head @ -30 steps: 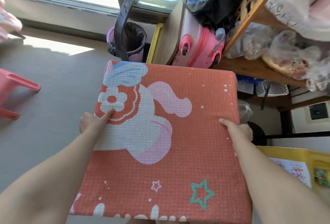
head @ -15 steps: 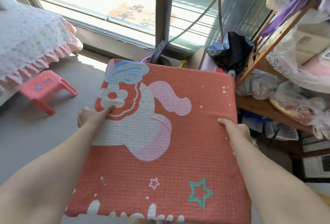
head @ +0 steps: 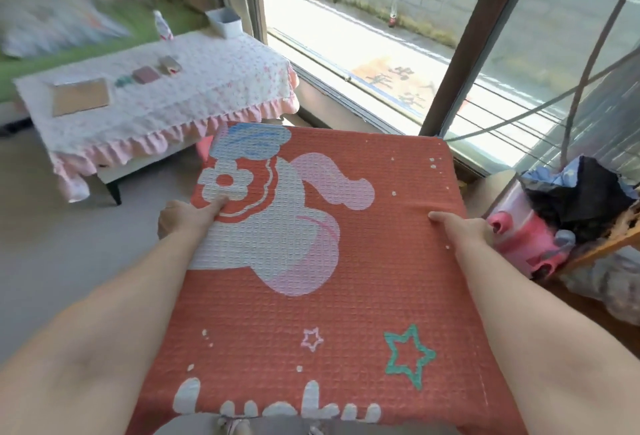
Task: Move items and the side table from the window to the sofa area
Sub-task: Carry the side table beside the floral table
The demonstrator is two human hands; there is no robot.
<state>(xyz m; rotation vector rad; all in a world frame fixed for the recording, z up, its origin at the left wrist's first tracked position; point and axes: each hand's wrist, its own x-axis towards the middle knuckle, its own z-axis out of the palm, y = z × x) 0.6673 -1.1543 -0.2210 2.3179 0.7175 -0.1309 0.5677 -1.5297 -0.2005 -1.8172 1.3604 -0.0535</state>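
Note:
I hold a square orange-red cushion (head: 398, 278) flat in front of me, printed with a white and pink cartoon figure, stars and white letters. My left hand (head: 183, 218) grips its left edge with the thumb on top. On the right edge, my right hand (head: 464, 228) grips the same way. A low table (head: 207, 88) under a white floral cloth with a pink frill stands at the upper left, beside the window (head: 381, 63). Behind the table, blurred, lies a green sofa (head: 104, 36).
On the table lie a tan board (head: 80, 96), small blocks (head: 147, 74), a bottle (head: 162, 26) and a white box (head: 225, 21). A pink suitcase (head: 526, 237) under dark bags (head: 585, 192) and a wooden shelf (head: 602, 247) crowd the right. Grey floor (head: 52, 244) lies at left.
The view has swung up and left with the cushion still held in both hands. The table and sofa have come into view; the bin and the shelf have slid right or out of sight.

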